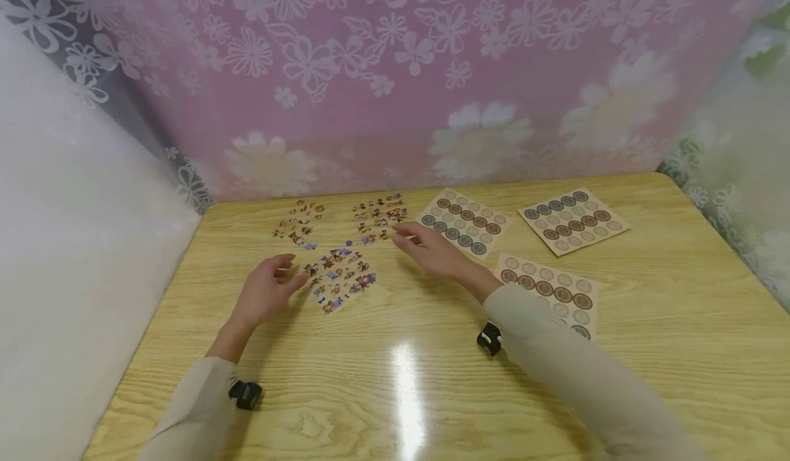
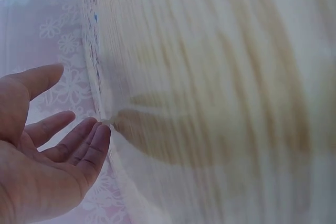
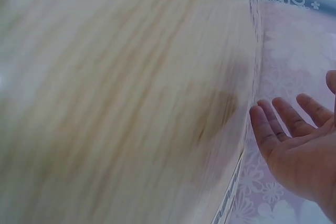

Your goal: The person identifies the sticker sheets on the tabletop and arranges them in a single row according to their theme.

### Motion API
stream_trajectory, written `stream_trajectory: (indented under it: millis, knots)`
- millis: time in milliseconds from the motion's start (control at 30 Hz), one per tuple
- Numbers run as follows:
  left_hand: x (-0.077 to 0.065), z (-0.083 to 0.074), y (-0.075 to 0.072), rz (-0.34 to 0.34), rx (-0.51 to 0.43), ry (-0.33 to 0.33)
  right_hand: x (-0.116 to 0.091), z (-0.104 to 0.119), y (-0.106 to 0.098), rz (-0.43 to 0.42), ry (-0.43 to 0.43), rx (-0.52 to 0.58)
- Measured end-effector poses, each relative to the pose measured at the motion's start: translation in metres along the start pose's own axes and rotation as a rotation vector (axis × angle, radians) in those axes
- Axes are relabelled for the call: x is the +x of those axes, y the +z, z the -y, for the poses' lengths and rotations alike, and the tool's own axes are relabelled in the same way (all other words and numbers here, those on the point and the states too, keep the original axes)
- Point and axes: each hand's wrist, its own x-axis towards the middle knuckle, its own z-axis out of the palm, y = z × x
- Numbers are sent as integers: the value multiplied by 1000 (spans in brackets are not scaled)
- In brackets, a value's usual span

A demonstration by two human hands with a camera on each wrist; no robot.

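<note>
My left hand hovers low over the wooden table with its fingers loosely bent and nothing in them. Its thumb side is at the left border of the front patch of small purple and brown figures, which look like stickers on a clear sheet. To the right, my right hand is also empty, fingers relaxed, its tips by the lower right corner of the back patch of figures. In the left wrist view, the left hand shows a bare palm; the right hand does likewise in its own wrist view.
A third patch of small figures lies at the back left. Three tan sheets with rows of round prints are on the right: one behind the right wrist, one farther right, one partly under the right sleeve. A floral curtain hangs behind the table.
</note>
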Motion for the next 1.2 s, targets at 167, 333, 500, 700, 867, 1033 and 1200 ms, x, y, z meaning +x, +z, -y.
stream_trajectory:
  millis: [167, 333, 500, 700, 867, 1033, 1200]
  knots:
    - [2, 0, -1, 7, 3, -32, 13, 5, 10, 39, 31, 43]
    - [4, -2, -1, 8, 23, -54, 24, 13, 23, 69, 33, 61]
    - [6, -2, 0, 10, 30, -63, 32, 20, 35, 78, 30, 73]
    - [10, -1, 2, 5, 31, -62, 41, 24, 45, 70, 56, 1]
    - [14, 1, 4, 0, 37, -57, 46, 26, 49, 63, 88, -76]
    - [17, 2, 5, -13, 37, -48, 52, 27, 52, 62, 97, -153]
    - [18, 2, 7, -18, 28, -58, 58, 28, 56, 69, 119, -228]
